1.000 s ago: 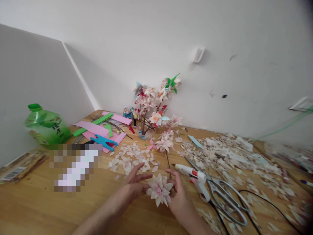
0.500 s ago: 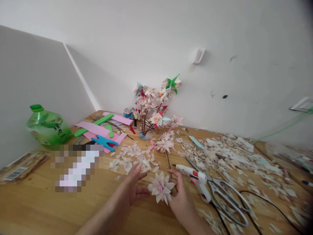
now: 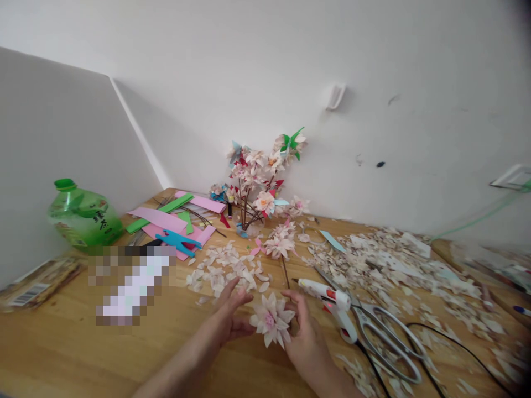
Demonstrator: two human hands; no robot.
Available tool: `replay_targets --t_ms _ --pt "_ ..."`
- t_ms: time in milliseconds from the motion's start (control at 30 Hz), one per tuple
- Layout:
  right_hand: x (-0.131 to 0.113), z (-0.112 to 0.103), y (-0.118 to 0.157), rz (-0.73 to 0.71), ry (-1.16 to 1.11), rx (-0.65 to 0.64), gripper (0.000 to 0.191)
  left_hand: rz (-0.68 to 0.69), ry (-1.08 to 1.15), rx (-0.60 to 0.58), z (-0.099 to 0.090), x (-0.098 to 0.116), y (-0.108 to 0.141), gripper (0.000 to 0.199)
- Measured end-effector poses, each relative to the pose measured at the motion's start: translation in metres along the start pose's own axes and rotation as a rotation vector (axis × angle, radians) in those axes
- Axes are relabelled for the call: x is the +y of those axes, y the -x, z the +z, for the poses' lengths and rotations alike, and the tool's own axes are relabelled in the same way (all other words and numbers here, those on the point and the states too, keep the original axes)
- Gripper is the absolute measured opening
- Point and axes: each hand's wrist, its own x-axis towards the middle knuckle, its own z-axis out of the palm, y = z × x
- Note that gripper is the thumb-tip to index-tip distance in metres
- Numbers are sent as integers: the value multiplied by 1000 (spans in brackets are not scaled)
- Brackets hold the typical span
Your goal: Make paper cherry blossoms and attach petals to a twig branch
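An artificial flower (image 3: 271, 321) with pale, papery petals and a pink centre faces up near the table's front. My right hand (image 3: 306, 337) grips it from the right, the fingertips partly hidden behind the petals. On the flower's left side, my left hand (image 3: 224, 320) has its fingers apart, close to the petal edges, with nothing held in it. Loose pale petals (image 3: 218, 265) lie just beyond my left hand. Another flower (image 3: 280, 246) on a brown stem rests behind. To the right of my right hand lies a white glue gun (image 3: 329, 293) with a red light showing.
Large scissors (image 3: 385, 337) lie beside the glue gun, with black cables running nearby. Scattered petals (image 3: 385, 260) cover the right side. A bunch of flowers (image 3: 257, 171) stands against the wall. Coloured paper strips (image 3: 161, 218) and a green bottle (image 3: 85, 218) are at left.
The fingers of my left hand have shifted slightly and spread a little beside the flower. The flower and my right hand have barely moved.
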Motion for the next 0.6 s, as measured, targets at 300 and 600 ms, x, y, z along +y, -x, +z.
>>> replay_targets --t_ms 300,600 --pt "1 -1 -4 -42 118 14 37 53 263 79 -26 42 4 49" --pt "0 6 -2 -40 203 -101 47 216 829 -12 -74 87 1 25"
